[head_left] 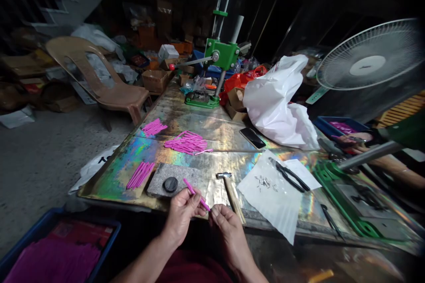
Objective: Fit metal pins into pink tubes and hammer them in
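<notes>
My left hand (184, 214) is closed around a slim bright-pink stick (188, 185), which slants down toward my other hand. At the stick's lower end my right hand (229, 230) pinches thumb and finger together; whatever lies between them is too small to make out. Just beyond my left hand sits a grey stone block (156, 182) with a round black disc (170, 184) on it. A small hammer (232, 194) with a wooden handle lies past my right hand. To its right, a white sheet (279, 212) bears small metal pins (265, 182) and black-handled pliers (292, 177).
Pink sticks lie in a left bundle (141, 175), a middle pile (187, 142) and a far bundle (154, 127). A phone (252, 138), white bag (279, 101) and green press (222, 55) stand farther back. Another person's hand (357, 139) works at right, near a fan (368, 64).
</notes>
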Action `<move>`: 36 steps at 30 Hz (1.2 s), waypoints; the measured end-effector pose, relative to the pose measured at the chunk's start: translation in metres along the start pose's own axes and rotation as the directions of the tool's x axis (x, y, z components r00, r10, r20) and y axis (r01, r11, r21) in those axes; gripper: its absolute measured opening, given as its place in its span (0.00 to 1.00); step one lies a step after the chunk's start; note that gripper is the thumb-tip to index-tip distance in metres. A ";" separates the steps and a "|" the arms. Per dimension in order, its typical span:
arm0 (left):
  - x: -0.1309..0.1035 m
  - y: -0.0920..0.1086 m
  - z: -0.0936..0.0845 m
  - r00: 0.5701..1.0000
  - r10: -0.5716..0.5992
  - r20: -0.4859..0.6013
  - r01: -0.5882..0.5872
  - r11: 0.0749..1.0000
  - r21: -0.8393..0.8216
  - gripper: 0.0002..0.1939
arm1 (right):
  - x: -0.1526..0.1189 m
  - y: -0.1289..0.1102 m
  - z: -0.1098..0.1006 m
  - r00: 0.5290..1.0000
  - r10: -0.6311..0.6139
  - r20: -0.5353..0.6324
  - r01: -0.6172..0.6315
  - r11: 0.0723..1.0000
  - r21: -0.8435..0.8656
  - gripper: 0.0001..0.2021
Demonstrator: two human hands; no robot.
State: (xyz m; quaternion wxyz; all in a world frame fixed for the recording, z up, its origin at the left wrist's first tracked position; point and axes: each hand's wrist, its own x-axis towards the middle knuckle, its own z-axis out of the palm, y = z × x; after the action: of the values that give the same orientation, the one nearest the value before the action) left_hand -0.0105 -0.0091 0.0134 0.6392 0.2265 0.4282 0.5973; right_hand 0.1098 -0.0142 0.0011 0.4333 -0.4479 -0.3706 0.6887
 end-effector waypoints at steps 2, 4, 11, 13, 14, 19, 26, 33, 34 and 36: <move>0.000 -0.003 0.000 1.000 0.027 0.000 -0.027 0.999 0.030 0.12 | -0.001 0.002 0.001 1.000 0.003 -0.004 -0.003 0.999 0.043 0.15; -0.001 -0.006 0.000 0.999 0.054 0.001 -0.054 0.997 0.060 0.11 | -0.002 0.003 0.002 1.000 0.007 -0.006 -0.006 0.997 0.083 0.14; -0.001 -0.007 0.000 0.998 0.063 0.027 -0.067 0.986 0.156 0.12 | 0.000 0.004 0.002 1.000 0.012 0.003 -0.012 0.993 0.120 0.14; 0.000 -0.006 -0.001 0.998 0.055 0.014 -0.057 0.985 0.161 0.13 | 0.003 0.005 0.001 1.000 0.011 0.001 -0.011 0.997 0.082 0.14; 0.001 -0.005 -0.001 0.999 0.049 0.004 -0.049 0.986 0.159 0.13 | 0.005 0.006 0.001 1.000 -0.001 -0.004 0.001 0.999 0.051 0.15; 0.001 -0.002 -0.003 0.999 0.027 -0.031 -0.023 0.992 0.121 0.14 | 0.009 0.006 0.001 0.997 -0.077 -0.006 0.076 0.989 -0.124 0.15; 0.001 0.015 -0.010 0.997 0.053 -0.052 -0.050 0.997 0.055 0.13 | 0.008 -0.001 0.005 0.994 -0.066 0.082 0.080 0.979 -0.185 0.17; 0.013 0.048 -0.051 0.901 0.368 -0.228 -0.305 0.914 0.267 0.09 | 0.009 0.000 -0.016 0.999 -0.045 0.012 0.047 0.978 -0.204 0.17; 0.015 0.050 -0.057 0.887 0.397 -0.235 -0.320 0.897 0.304 0.08 | 0.009 0.000 -0.018 1.000 -0.028 0.012 0.030 0.978 -0.207 0.17; 0.018 0.052 -0.065 0.867 0.434 -0.243 -0.334 0.870 0.362 0.07 | 0.008 0.002 -0.019 1.000 -0.009 -0.002 0.008 0.979 -0.204 0.17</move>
State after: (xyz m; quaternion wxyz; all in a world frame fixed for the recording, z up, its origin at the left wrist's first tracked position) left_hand -0.0951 0.0032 0.0155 0.3851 0.3060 0.5585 0.6679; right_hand 0.1255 -0.0049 -0.0099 0.3887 -0.4894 -0.4405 0.6445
